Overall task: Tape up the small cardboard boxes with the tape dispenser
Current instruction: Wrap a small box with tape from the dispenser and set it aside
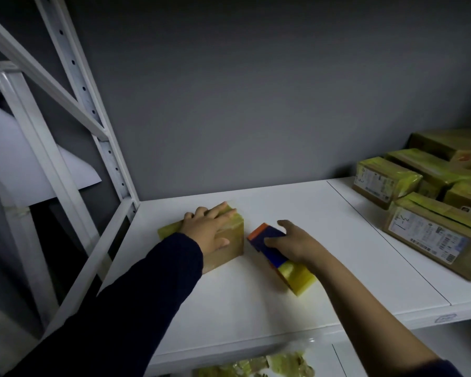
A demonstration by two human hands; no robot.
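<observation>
Small cardboard box (226,258) sits at the back left of the white shelf (256,308), near the corner post. Your left hand (210,227) lies flat on its top, fingers straight and spread, pressing it down. Your right hand (294,246) is wrapped around the tape dispenser (275,258), fingers curled over its blue and orange body, with the yellow tape roll (297,277) toward you. The dispenser is just beside the box's right side, apparently not touching it.

You seem to be between strips: box braced, tool not on the cardboard. Yellowish tape shows at the box's left end, but your palm hides the top seam, so I cannot tell how much is sealed.

Next you likely need to lift the dispenser onto an untaped edge and press its front down. Shift your left hand clear of the path before pulling. Taped parcels (430,235) lie well apart on the right.
</observation>
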